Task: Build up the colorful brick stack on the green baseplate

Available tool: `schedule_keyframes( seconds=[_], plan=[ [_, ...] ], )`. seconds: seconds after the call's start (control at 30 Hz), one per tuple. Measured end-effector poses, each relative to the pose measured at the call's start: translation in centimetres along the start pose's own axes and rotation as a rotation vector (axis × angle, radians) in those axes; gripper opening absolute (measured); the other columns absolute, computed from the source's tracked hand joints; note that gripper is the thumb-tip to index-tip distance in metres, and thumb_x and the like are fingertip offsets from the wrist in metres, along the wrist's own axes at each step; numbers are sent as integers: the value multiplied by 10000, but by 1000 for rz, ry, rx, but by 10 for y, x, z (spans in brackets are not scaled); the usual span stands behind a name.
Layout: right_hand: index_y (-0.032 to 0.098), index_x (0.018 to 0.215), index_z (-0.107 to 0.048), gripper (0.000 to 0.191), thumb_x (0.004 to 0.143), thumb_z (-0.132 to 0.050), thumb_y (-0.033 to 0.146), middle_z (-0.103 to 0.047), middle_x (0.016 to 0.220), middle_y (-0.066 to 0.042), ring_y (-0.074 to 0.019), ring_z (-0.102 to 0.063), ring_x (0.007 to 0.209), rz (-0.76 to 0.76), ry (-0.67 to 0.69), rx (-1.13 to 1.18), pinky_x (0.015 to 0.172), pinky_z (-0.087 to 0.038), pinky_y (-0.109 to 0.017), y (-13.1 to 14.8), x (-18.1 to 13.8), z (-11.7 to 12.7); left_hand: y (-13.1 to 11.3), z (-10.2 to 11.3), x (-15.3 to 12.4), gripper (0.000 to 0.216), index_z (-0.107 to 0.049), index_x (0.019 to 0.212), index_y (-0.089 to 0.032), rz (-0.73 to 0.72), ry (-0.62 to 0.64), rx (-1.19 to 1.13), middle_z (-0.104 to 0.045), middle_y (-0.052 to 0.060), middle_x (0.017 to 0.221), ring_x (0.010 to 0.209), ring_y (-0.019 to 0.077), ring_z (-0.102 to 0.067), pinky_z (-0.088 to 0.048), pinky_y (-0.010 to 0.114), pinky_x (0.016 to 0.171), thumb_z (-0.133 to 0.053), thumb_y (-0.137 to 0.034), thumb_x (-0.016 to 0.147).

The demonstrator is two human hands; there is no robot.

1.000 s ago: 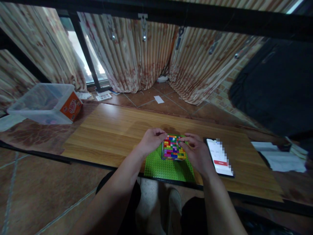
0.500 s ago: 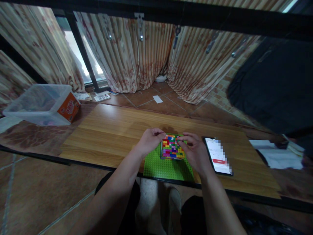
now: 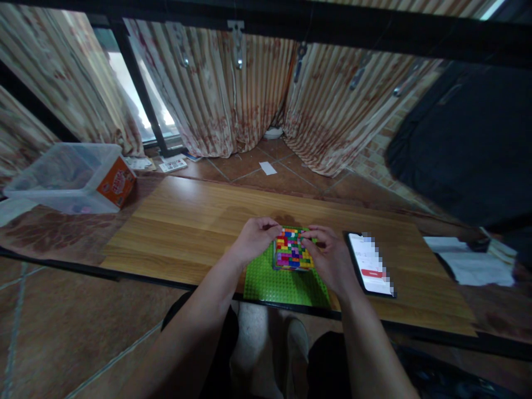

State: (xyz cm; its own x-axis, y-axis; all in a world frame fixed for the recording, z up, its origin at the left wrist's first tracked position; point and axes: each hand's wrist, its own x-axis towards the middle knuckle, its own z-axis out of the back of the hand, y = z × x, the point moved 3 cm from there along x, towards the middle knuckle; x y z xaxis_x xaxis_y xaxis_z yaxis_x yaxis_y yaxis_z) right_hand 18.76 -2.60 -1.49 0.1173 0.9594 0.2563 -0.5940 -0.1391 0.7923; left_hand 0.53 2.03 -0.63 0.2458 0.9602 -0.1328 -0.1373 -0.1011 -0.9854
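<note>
A square block of many-coloured small bricks [image 3: 292, 252] stands on a green studded baseplate [image 3: 282, 285] near the front edge of a low wooden table [image 3: 187, 227]. My left hand [image 3: 255, 239] curls against the block's left side, fingers bent round its far corner. On the other side my right hand [image 3: 330, 259] grips it too, fingertips pinched on the top far edge. Both forearms reach in from below.
A phone [image 3: 369, 270] with a lit screen lies just right of the baseplate. A clear plastic bin [image 3: 68, 177] with an orange label sits on the floor at the left. White papers [image 3: 477, 266] lie at the right. Curtains hang behind the table.
The view has shifted slightly. Both hands stay on the brick block with almost no visible movement.
</note>
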Motion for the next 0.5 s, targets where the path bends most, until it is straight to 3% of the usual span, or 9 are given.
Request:
schedule_keyframes(
  seconds=[0.33, 0.5],
  plan=[
    [211, 884, -734, 214, 832, -573, 340, -661, 1136, -118, -276, -639, 1042, 9, 17, -6, 927, -484, -486, 0, 0, -1, 2, -1, 0, 139, -679, 664, -148, 5, -11, -27, -555, -42, 597, 593, 96, -449, -365, 249, 647, -631, -207, 781],
    [211, 881, -736, 217, 824, -575, 346, -663, 1129, -119, -279, -636, 1050, -8, 18, -2, 930, -482, -485, 0, 0, -1, 6, 5, 4, 84, -663, 718, -138, 128, -204, -272, -584, -26, 623, 581, 88, -482, -366, 232, 603, -610, -79, 743]
  ],
)
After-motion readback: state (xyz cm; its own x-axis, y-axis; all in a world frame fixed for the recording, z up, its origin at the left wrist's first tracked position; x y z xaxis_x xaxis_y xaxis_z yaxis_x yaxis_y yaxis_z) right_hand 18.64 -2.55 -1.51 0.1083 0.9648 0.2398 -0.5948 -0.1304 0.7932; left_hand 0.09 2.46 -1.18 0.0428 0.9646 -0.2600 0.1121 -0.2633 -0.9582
